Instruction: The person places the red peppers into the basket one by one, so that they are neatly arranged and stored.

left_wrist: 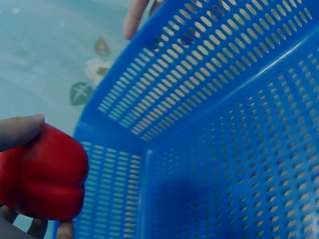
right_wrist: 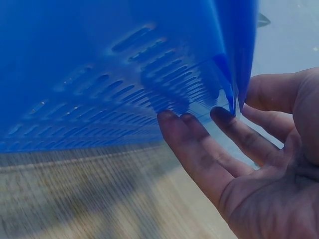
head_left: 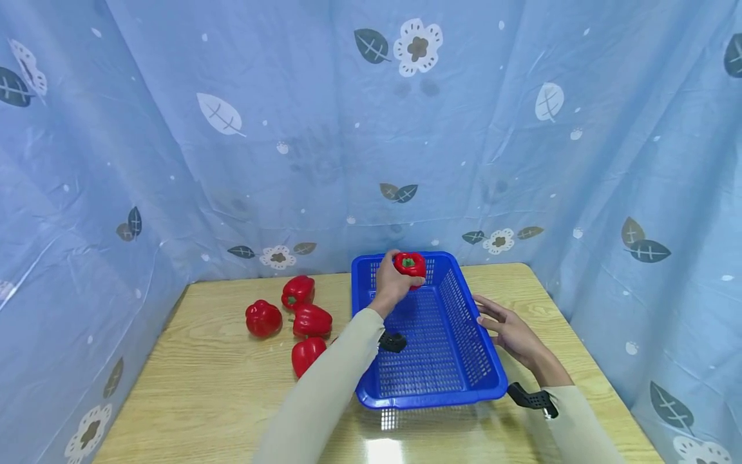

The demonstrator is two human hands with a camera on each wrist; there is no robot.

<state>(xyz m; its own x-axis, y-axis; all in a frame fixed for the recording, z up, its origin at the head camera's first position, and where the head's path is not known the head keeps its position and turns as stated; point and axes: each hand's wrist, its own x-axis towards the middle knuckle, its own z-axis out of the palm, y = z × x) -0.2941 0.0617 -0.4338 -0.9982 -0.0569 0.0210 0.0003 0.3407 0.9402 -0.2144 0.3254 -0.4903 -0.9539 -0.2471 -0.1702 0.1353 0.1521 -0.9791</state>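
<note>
Your left sleeve [head_left: 330, 380] is crossing over the tabletop [head_left: 174, 386], where one blue basket [head_left: 431, 401] is standing. Beside its right side, your right hand [head_left: 513, 332] is holding fingers loosely spread; your left hand [head_left: 391, 280] is pinching one red pepper [head_left: 410, 262] over the basket's far end.

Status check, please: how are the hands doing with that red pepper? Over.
Left hand gripping red pepper at far end of blue basket. Right hand at basket's right side. Nothing visibly blocking the pepper.
</note>
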